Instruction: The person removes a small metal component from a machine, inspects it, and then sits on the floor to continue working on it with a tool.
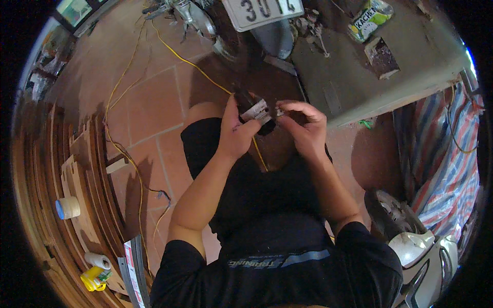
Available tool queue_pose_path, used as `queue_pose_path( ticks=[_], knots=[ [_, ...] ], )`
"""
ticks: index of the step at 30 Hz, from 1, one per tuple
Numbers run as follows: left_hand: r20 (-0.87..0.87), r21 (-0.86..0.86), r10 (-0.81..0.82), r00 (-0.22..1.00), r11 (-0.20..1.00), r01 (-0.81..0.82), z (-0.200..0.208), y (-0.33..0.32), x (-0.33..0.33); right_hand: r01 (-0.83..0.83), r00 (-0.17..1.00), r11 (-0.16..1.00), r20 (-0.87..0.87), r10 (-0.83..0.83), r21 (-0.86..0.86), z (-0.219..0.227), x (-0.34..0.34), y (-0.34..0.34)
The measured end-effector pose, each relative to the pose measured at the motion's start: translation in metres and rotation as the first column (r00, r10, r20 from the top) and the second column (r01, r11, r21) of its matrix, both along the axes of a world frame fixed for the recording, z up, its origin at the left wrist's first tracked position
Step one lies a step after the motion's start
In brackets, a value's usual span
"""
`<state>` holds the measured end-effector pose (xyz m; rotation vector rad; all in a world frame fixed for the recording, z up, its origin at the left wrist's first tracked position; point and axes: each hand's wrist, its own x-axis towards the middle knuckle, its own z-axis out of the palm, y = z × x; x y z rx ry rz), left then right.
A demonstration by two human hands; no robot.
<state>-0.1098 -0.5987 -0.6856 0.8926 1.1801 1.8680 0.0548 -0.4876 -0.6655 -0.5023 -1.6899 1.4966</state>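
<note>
In front of my lap, my left hand [238, 132] is closed around a compact mechanical part [256, 111] with a silvery metal face and dark ends; I cannot make out its exact kind. Its thumb presses along the near side of the metal. Just to the right, my right hand [309, 129] pinches a small light-coloured metal piece [279, 111] between thumb and forefinger. That piece is close to the part's right side, and whether the two touch cannot be told.
A motorbike with a white number plate [263, 13] stands ahead. At right, a grey-green surface [349, 77] carries a green-and-white packet [371, 20] and a dark piece [381, 57]. Yellow cable [192, 62] crosses the tiled floor. Wooden boards [84, 195] stack at left, with a tape roll [68, 208].
</note>
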Motion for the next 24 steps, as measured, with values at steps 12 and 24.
queue_pose_path(
  ticks=[12,24],
  knots=[
    [-0.331,-0.141,-0.002,0.944,0.989,-0.047,0.002,0.004,0.038,-0.107,0.994,0.991,0.028,0.109,-0.080,-0.046,0.040,0.023],
    [-0.520,-0.310,-0.074,0.851,0.945,-0.107,-0.006,0.009,0.036,0.004,0.989,0.985,0.146,0.022,-0.175,-0.061,0.054,0.022]
  ],
)
